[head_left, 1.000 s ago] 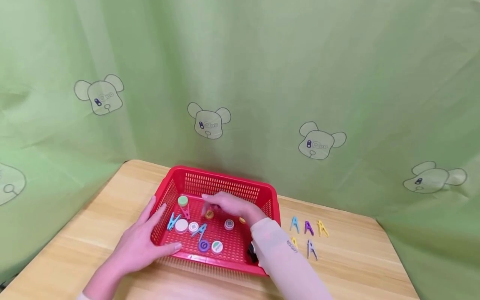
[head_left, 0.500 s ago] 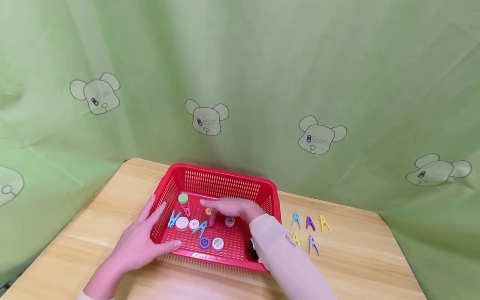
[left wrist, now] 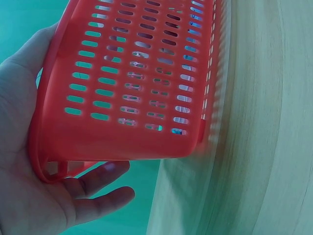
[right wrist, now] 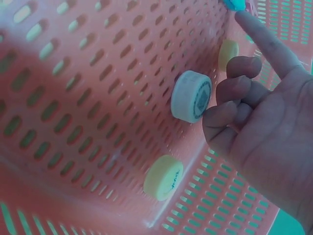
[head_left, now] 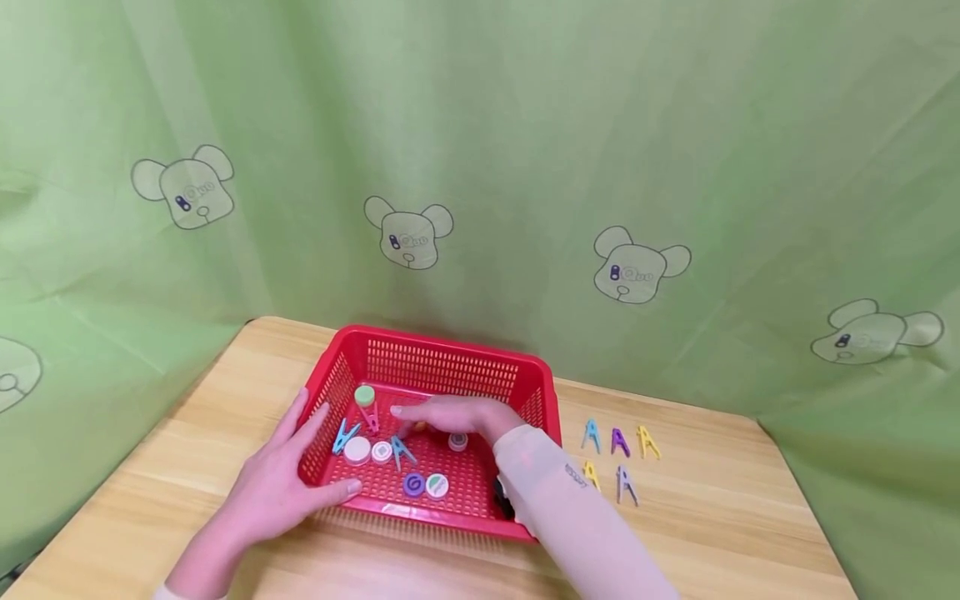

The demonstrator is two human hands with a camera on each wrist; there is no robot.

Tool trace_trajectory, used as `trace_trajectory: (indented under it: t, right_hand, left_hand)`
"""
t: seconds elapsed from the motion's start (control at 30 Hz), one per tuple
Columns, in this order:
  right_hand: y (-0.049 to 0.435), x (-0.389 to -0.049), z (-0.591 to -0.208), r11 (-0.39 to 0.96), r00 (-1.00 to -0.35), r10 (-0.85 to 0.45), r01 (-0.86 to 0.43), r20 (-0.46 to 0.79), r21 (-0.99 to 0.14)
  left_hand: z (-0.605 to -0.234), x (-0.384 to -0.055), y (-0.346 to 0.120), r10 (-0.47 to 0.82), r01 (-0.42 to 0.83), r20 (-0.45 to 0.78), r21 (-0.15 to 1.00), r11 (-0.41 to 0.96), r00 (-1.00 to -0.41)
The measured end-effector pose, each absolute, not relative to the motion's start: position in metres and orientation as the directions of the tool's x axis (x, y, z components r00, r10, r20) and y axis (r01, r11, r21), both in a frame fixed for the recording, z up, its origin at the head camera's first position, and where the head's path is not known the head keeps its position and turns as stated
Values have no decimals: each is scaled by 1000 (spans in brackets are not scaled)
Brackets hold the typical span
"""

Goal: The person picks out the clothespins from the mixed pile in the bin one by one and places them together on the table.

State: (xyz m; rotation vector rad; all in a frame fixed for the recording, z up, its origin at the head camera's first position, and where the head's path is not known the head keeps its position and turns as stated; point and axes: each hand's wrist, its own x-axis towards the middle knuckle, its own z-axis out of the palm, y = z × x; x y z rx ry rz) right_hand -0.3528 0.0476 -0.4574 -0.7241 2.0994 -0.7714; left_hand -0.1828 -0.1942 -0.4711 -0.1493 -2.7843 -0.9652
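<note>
The red plastic basket [head_left: 442,518] stands on the table, holding bottle caps and clothespins. My left hand [head_left: 273,492] rests on its left end, fingers straight and spread at the rim, thumb over the front rim. Inside the basket is my right hand [head_left: 450,414]. In the right wrist view its index finger reaches straight to a blue clothespin [right wrist: 236,4], while its other visible fingers bend loosely without holding anything. That blue clothespin [head_left: 402,450] lies beside a small white cap [head_left: 382,452]. A patterned white cap [right wrist: 191,96] and a yellow cap [right wrist: 164,177] lie near the bent fingers.
Other basket contents include a purple cap [head_left: 414,484], a green-and-white cap [head_left: 437,486], a larger white cap [head_left: 357,450], a green cap [head_left: 364,395] and a pink clothespin [head_left: 371,419]. Several clothespins [head_left: 619,442] lie right of the basket. A green curtain [head_left: 525,167] hangs behind.
My right hand has moved down and left onto the blue clothespin, which has shifted slightly. The purple cap now lies closer to the green-and-white cap. My left hand has stayed at the basket.
</note>
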Motion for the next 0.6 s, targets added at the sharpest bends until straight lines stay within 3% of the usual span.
trace_trajectory:
  t: [0.13, 0.33, 0.43, 0.6]
  right_hand:
    - [47, -355, -457, 640, -509, -729, -268, -457, -720]
    - [46, -356, -458, 670, -549, -705, -307, -450, -676]
    - [46, -358, -457, 650, -551, -732, -389, -400, -653]
    - [50, -354, -460, 613, -519, -754, -332, -404, -717]
  left_hand:
    - [-470, -183, -195, 33, 161, 220, 599, 784, -975]
    - [-469, -184, -194, 31, 160, 220, 598, 785, -975]
    - [-468, -184, -194, 29, 156, 216, 598, 786, -976]
    - [-472, -182, -192, 30, 152, 206, 604, 783, -978]
